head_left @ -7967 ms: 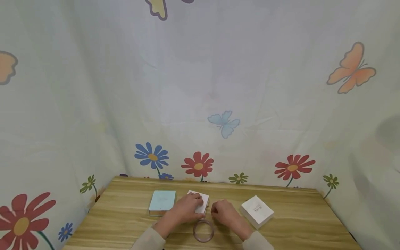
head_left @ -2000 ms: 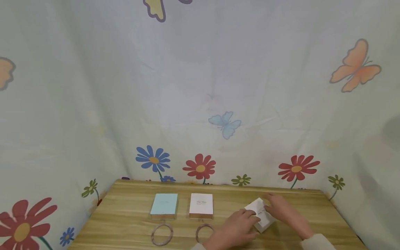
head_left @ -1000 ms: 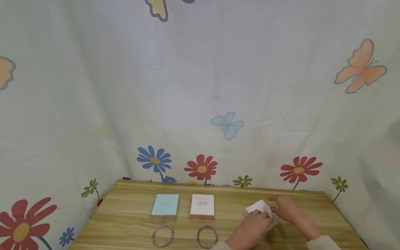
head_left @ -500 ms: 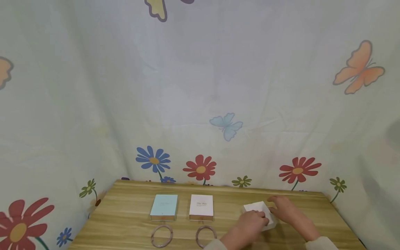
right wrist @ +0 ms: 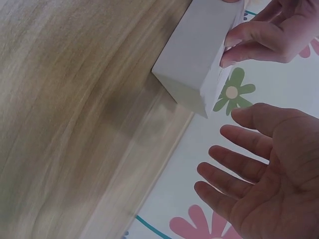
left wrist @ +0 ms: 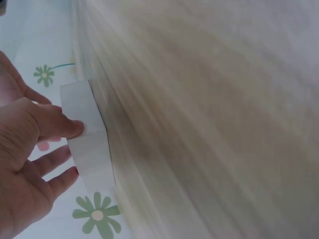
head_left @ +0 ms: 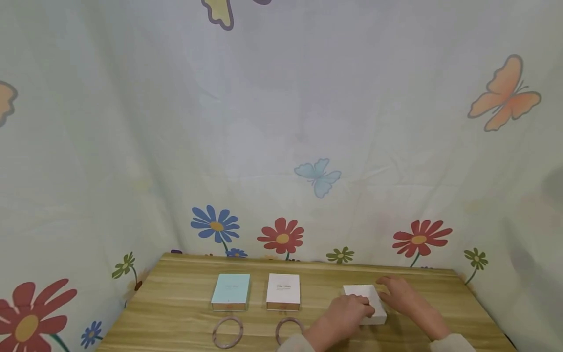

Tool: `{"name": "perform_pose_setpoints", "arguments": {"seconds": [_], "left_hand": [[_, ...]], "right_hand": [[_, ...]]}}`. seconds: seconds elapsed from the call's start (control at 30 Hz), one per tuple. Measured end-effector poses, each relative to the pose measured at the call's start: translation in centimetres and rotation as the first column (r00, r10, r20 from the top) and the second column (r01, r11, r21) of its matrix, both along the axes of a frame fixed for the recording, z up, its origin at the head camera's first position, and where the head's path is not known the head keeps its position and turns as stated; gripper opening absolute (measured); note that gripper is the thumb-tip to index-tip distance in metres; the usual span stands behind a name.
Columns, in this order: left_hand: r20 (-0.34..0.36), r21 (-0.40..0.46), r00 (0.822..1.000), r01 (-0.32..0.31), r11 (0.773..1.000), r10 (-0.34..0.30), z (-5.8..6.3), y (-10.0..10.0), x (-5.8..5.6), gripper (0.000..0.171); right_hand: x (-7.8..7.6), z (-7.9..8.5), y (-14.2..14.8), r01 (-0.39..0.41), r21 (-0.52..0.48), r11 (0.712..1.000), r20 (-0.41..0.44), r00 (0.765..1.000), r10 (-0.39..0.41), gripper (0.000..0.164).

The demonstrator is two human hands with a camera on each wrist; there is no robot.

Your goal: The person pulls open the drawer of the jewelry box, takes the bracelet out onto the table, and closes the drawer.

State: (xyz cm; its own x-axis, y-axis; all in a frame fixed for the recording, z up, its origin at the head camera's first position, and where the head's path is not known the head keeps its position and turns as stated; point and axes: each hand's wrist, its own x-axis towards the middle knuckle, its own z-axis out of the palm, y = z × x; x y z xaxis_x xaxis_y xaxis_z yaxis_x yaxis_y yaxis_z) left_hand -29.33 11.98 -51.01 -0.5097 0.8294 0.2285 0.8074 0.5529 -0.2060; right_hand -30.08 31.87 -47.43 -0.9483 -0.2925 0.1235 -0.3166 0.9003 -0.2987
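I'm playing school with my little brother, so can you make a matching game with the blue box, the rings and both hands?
Column one
1. blue box
2. two rings
3. left hand
4. right hand

Column two
A. fingers open, holding nothing
B. leftmost of the three boxes
C. touching the white box
D. each in front of a box

Pairs: 1-B, 2-D, 3-C, 4-A

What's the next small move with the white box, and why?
I'd probably ease the left grip off the white box: it seems to rest flat on the table, roughly square with the teal box and pink box, and the right grip is clear of it.
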Motion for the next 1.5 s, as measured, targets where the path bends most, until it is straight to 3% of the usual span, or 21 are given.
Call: {"name": "perform_pose_setpoints", "arguments": {"seconds": [0.17,0.33,0.63,0.73,0.83,0.97,1.07,1.27,1.4,1.5], "left_hand": [[0.003,-0.037,0.999,0.041,0.998,-0.041,-0.2,-0.4,-0.7,0.035],[-0.054,-0.058,0.997,0.059,0.997,-0.062,-0.7,-1.5,-1.3,0.039],[-0.117,0.025,0.986,0.123,0.992,-0.119,-1.3,-2.9,-1.7,0.038],[-0.109,-0.001,0.99,0.095,0.996,-0.094,-0.9,-2.7,-1.6,0.036],[-0.06,-0.075,0.998,0.023,0.997,-0.028,-0.1,-1.7,-1.0,0.029],[0.018,-0.097,0.991,-0.134,0.986,0.136,0.6,0.2,0.1,0.021],[0.058,-0.046,0.959,-0.275,0.96,0.277,0.9,1.5,0.8,0.023],[0.124,-0.004,0.862,-0.494,0.869,0.491,1.4,3.6,1.6,0.036],[0.18,-0.051,0.789,-0.588,0.807,0.587,1.0,4.8,1.5,0.044],[0.199,-0.098,0.746,-0.63,0.77,0.636,0.4,5.6,1.5,0.048]], "right_hand": [[0.1,-0.2,0.0,0.018,0.001,1.0,0.002,1.0,-0.018,0.024],[0.0,-0.7,0.0,0.009,0.009,1.0,-0.018,1.0,-0.009,0.024],[0.1,-0.8,-0.1,0.013,0.011,1.0,-0.021,1.0,-0.013,0.025],[0.1,-0.7,-0.1,0.011,0.007,1.0,-0.011,1.0,-0.011,0.025],[0.2,-0.4,0.1,0.027,-0.003,1.0,0.006,1.0,-0.027,0.025],[0.1,-0.2,0.2,0.034,-0.007,0.999,0.017,0.999,-0.034,0.024],[-0.2,-0.2,-0.1,0.005,-0.009,1.0,-0.011,1.0,-0.005,0.022],[-0.6,0.3,-0.4,-0.025,0.001,1.0,-0.047,0.999,0.025,0.021],[-0.6,0.7,-0.4,-0.016,0.011,1.0,-0.037,0.999,0.016,0.02],[-0.6,0.9,-0.4,-0.015,0.01,1.0,0.0,1.0,0.015,0.021]]}}
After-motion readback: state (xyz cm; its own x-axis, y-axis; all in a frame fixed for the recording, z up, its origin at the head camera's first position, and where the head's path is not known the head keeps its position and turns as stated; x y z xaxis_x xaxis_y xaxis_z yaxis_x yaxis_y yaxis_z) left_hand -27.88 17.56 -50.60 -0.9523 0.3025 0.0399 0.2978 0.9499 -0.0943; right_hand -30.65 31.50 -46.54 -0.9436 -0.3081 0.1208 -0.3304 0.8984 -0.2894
